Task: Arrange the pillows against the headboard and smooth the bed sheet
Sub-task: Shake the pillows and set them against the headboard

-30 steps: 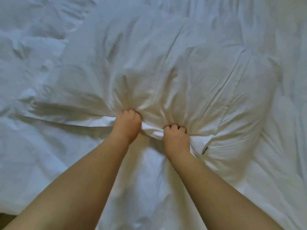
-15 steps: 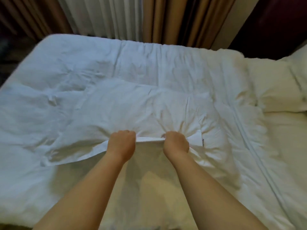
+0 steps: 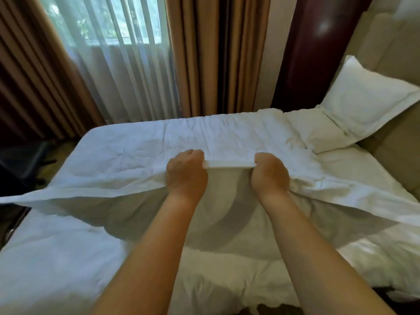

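pillow [image 3: 227, 208] hangs in the middle of your view, held up over the bed [image 3: 127, 144] by its top hem, with its corners trailing out toward 9 and 3 o'clock. your left hand [image 3: 186, 172] and right hand [image 3: 269, 172] sit side by side on that hem, fingers curled tight and clamped on the fabric. a second pillow [image 3: 363, 103] leans against the beige headboard [image 3: 400, 155] at 2 o'clock, and curtains [image 3: 216, 53] hang at 12 beyond the bed's far edge.

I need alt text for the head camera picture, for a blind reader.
The left hand and the right hand grip the edge of a white pillow, held above the white bed. A second pillow leans on the beige headboard at right.
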Motion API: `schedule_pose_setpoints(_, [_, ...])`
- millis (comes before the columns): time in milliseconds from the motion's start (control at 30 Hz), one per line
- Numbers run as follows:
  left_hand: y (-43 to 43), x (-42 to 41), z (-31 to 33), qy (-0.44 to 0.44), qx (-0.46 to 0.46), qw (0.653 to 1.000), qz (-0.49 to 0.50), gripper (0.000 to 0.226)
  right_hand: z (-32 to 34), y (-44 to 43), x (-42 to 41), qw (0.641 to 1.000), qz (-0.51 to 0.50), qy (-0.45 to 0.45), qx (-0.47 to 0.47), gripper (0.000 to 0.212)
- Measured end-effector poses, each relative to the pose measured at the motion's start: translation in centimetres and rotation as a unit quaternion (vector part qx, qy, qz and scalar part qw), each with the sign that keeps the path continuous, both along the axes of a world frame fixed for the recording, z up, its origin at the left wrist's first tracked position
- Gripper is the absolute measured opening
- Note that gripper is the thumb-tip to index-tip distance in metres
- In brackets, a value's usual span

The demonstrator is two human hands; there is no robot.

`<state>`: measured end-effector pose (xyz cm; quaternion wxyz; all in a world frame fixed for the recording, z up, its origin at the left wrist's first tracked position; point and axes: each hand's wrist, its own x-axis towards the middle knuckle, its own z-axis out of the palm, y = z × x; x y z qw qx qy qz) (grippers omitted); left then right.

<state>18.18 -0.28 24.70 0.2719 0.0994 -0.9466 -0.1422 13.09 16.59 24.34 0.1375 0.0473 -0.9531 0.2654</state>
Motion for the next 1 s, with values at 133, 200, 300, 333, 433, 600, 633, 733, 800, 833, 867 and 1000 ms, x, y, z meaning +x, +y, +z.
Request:
schedule_pose_setpoints(133, [1.2, 1.5, 1.5, 0.033, -0.015, 0.999, -0.011, 0.025, 0.9, 1.4, 1.9, 1.0, -0.009, 0.013, -0.014, 0.032])
schedule_pose_setpoints(200, [1.7, 2.0, 1.4, 0.008, -0.013, 1.0, -0.008, 0.021, 0.7, 1.8, 2.4, 1.0, -0.011, 0.005, -0.027, 0.03])
schedule_pose_setpoints(300, [2.3, 2.4, 0.8, -0.028, -0.015, 0.999, 0.007, 0.018, 0.2, 2.3, 2.5, 1.0, 0.0, -0.008, -0.019, 0.031])
schedule_pose_setpoints(333, [2.6, 2.4, 0.4, -0.046, -0.013, 0.999, 0.012, 0.018, 0.0, 2.5, 2.3, 1.0, 0.003, -0.011, -0.014, 0.032])
schedule_pose_setpoints(433, [3.5, 1.9, -1.3, -0.103, 0.02, 0.994, 0.024, 0.017, -1.3, 3.2, 1.2, 1.0, 0.008, -0.026, 0.006, 0.033])
schedule_pose_setpoints(600, [5.2, -1.3, -5.5, -0.158, 0.05, 0.986, 0.021, 0.018, -4.6, 4.8, -2.5, 0.997, 0.017, -0.076, 0.028, 0.031])
schedule_pose_setpoints(633, [5.4, -2.5, -5.9, -0.158, 0.051, 0.986, 0.029, 0.018, -5.0, 5.0, -3.8, 0.996, 0.021, -0.087, 0.026, 0.03])
schedule_pose_setpoints(733, [5.5, -7.7, -6.6, -0.144, 0.039, 0.987, 0.062, 0.016, -5.6, 5.1, -8.8, 0.993, 0.044, -0.105, 0.013, 0.03])
schedule_pose_setpoints(800, [5.5, -11.5, -7.0, -0.147, 0.026, 0.986, 0.079, 0.014, -6.1, 5.2, -12.7, 0.991, 0.065, -0.12, 0.014, 0.025])
schedule_pose_setpoints(833, [5.6, -13.4, -7.5, -0.158, 0.019, 0.984, 0.085, 0.014, -6.5, 5.3, -14.5, 0.988, 0.075, -0.132, 0.014, 0.023])
schedule_pose_setpoints(867, [5.8, -15.1, -8.1, -0.174, 0.013, 0.981, 0.09, 0.015, -7.1, 5.5, -16.3, 0.985, 0.086, -0.148, 0.016, 0.022])
schedule_pose_setpoints(1000, [8.1, -21.0, -11.4, -0.234, -0.007, 0.964, 0.129, 0.022, -11.1, 7.8, -21.9, 0.962, 0.165, -0.21, 0.05, 0.019])
